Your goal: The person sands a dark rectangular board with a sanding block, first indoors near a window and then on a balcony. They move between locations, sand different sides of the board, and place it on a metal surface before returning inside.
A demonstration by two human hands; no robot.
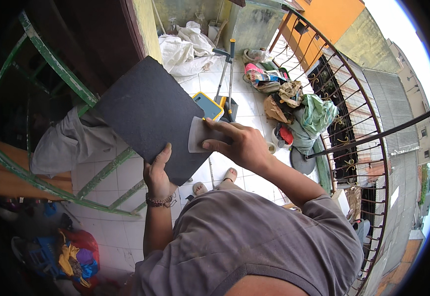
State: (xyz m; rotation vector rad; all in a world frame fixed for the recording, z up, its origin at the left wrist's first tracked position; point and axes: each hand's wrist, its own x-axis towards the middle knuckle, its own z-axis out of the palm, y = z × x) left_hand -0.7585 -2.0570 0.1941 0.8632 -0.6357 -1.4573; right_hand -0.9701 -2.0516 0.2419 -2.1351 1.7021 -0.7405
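The black board [146,108] is in front of you, raised above the floor and tilted, with its broad face toward you. It is a flat, thin, four-sided plate with straight edges and a matte, slightly grainy surface. Your left hand [158,177] is clamped on the board at its near edge: the thumb lies along the face and the fingers pass underneath. A braided bracelet [160,201] circles that wrist.

The grey sheet [194,137] rests against the board's face near its right corner. It is thin, with a smooth-looking surface and a paler, slightly bowed left edge. Your right hand [247,145] is closed on the sheet, with the index finger along the upper side and the thumb along the lower.

Beyond the board's right edge sits a yellow-rimmed panel [207,106] with a flat grey face and rounded corners. The floor [111,232] is glossy white square tile. To your left, a green metal frame [106,172] shows chipped paint, and a grey cloth [72,140] hangs over it in soft folds. To your right lie a crumpled green bag [318,113] and creased brown paper [290,93], beside a curved metal railing [355,79]. Wrinkled white sacks [185,47] lie ahead.
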